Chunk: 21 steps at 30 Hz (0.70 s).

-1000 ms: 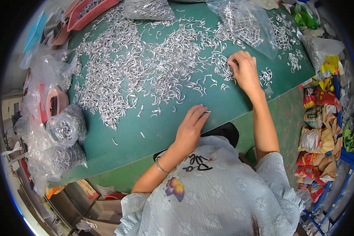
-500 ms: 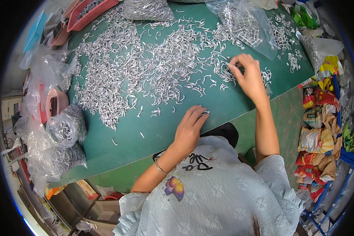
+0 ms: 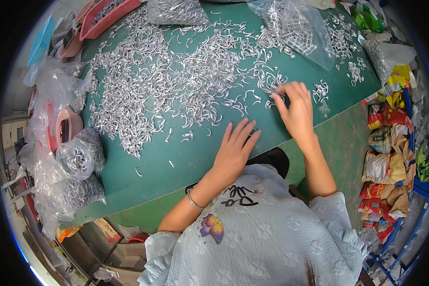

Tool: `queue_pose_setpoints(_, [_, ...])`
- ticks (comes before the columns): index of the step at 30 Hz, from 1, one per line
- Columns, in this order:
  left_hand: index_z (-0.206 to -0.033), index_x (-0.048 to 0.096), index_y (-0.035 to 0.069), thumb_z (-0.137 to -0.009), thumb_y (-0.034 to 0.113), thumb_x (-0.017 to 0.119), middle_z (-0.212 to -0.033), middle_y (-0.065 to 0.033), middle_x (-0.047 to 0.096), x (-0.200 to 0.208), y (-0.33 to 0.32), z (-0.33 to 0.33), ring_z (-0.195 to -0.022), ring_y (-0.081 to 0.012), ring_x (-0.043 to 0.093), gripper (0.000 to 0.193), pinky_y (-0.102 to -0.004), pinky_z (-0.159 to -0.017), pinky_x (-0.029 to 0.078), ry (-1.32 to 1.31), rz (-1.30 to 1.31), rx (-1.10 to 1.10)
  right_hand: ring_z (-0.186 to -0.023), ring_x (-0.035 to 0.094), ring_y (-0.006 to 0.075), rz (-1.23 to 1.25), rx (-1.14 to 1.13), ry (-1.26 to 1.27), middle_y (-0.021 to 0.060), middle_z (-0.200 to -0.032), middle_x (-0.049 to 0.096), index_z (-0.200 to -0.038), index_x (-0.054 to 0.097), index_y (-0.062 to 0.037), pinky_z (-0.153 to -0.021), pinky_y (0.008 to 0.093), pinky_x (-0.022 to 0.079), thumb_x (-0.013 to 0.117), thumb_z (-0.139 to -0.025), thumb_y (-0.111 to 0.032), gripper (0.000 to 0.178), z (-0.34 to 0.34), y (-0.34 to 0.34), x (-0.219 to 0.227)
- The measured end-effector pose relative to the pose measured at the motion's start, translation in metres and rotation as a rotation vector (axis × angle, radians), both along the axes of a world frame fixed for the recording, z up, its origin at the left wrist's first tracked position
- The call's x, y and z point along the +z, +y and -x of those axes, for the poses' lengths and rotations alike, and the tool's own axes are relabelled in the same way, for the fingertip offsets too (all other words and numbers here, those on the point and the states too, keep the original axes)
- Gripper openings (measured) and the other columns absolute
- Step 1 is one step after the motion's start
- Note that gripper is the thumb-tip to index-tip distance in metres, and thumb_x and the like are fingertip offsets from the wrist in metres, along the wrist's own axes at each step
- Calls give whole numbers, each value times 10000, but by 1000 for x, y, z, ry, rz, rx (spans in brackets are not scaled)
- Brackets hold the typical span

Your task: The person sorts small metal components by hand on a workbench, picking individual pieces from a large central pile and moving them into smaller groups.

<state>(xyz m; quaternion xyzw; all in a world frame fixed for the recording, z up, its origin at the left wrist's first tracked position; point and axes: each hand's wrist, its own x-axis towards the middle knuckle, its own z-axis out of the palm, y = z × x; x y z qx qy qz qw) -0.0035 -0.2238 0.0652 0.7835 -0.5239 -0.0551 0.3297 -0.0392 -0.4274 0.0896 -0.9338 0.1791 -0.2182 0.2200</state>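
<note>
R hand [image 3: 296,108] lower, pcs [image 3: 269,85] prob. at fingertips [image 3: 278,89]

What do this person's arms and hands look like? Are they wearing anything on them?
Both the left hand and the right hand are ungloved. A thin, silvery bracelet circles the left wrist; none shows on the right. The sleeves are short, pale blue and crinkled, with ruffled edges, leaving both forearms uncovered.
</note>
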Motion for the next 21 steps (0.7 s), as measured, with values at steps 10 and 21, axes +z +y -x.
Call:
queue_pose_setpoints(10, [-1073, 592, -47, -697, -74, 538, -1088, -173, 520, -11, 1, 0, -1096, -362, 508, 381, -509, -1034, 400, 115, 121, -17, -825, 533, 246, 154, -27, -2, 54, -812, 606, -815, 679, -59, -741, 372, 359, 706, -791, -111, 63, -1, -20, -9])
queue_pose_setpoints(21, [-1077, 621, -3, -709, -122, 566, -1137, -157, 534, -12, 4, 1, -1127, -367, 529, 391, -546, -1052, 371, 155, 152, 34, -644, 538, 129, -563, -64, -61, 50, -776, 648, -929, 699, -18, -649, 278, 412, 707, -846, -112, 125, 7, -29, -13])
